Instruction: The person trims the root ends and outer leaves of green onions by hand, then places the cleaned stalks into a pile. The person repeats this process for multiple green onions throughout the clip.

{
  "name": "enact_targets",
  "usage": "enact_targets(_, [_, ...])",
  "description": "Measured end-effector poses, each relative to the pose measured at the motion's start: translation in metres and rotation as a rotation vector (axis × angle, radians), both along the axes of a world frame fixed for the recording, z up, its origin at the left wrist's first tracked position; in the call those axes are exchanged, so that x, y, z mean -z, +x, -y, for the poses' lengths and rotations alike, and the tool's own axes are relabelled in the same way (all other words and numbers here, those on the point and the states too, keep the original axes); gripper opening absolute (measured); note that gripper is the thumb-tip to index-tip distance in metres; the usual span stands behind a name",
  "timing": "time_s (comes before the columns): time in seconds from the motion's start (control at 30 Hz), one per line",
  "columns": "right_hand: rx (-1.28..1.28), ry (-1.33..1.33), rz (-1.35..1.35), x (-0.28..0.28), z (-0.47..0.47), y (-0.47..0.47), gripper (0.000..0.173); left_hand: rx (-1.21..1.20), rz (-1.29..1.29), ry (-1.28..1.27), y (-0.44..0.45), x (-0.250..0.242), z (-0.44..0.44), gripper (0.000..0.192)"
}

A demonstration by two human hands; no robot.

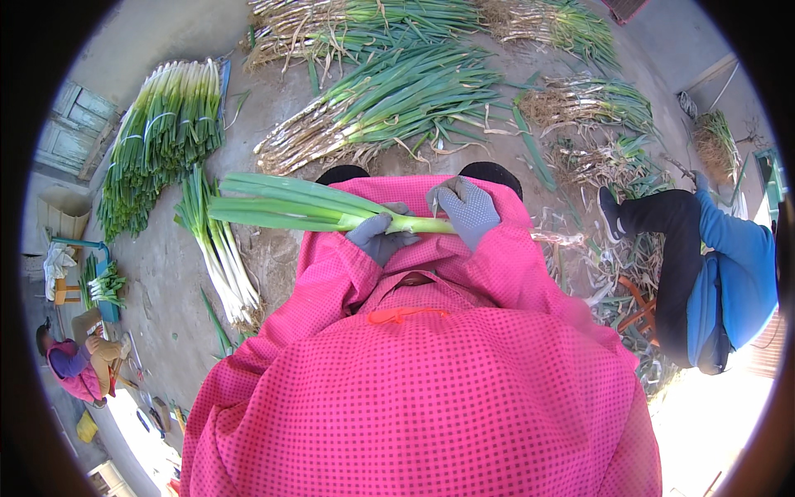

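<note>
One large green onion (298,208) lies crosswise over my lap, its green leaves to the left. Gray gloves cover both hands. My left hand (382,236) is closed around the stalk just below where the leaves fan out. Farther along the stalk, my right hand (466,210) grips it with the dotted glove back facing up. A small pale pointed shape shows by the right thumb; I cannot tell what it is. The root end (562,238) pokes out beyond my right sleeve, which hides part of the stalk.
Unpeeled green onions (385,105) lie heaped ahead. Peeled ones (217,248) rest on the floor at left, near tied bundles (164,136). A person in blue (733,248) works at right beside leaf scraps (640,261); another person (77,366) sits far left near a teal stand (107,279).
</note>
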State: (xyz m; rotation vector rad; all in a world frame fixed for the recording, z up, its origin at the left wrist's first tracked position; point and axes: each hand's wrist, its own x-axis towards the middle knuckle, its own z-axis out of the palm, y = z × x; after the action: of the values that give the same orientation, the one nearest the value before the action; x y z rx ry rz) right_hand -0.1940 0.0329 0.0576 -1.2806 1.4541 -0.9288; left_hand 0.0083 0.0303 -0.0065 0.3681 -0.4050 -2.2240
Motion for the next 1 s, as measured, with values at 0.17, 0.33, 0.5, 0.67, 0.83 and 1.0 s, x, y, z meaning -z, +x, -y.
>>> enact_targets(0.17, [0.253, 0.168, 0.621, -0.011, -0.002, -0.002, 0.019, 0.019, 0.077, 0.002, 0.000, -0.016, -0.003, 0.044])
enact_targets(0.33, [0.292, 0.138, 0.638, -0.029, -0.007, -0.040, 0.020, 0.053, 0.056, -0.053, -0.001, -0.023, -0.003, 0.043])
enact_targets(0.5, [0.395, 0.114, 0.425, -0.046, -0.041, -0.101, 0.025, 0.034, 0.076, -0.067, -0.004, -0.019, -0.003, 0.041])
enact_targets(0.67, [0.608, 0.125, 0.191, -0.044, -0.099, -0.165, 0.021, 0.033, 0.102, -0.085, -0.006, -0.016, -0.003, 0.045])
enact_targets(0.83, [0.695, 0.190, -0.289, -0.008, -0.151, -0.239, 0.025, 0.077, 0.010, -0.075, -0.003, -0.012, 0.001, 0.041])
enact_targets(1.0, [0.489, 0.590, -0.947, 0.010, -0.194, -0.280, 0.042, 0.064, 0.014, -0.048, -0.001, -0.005, 0.003, 0.041])
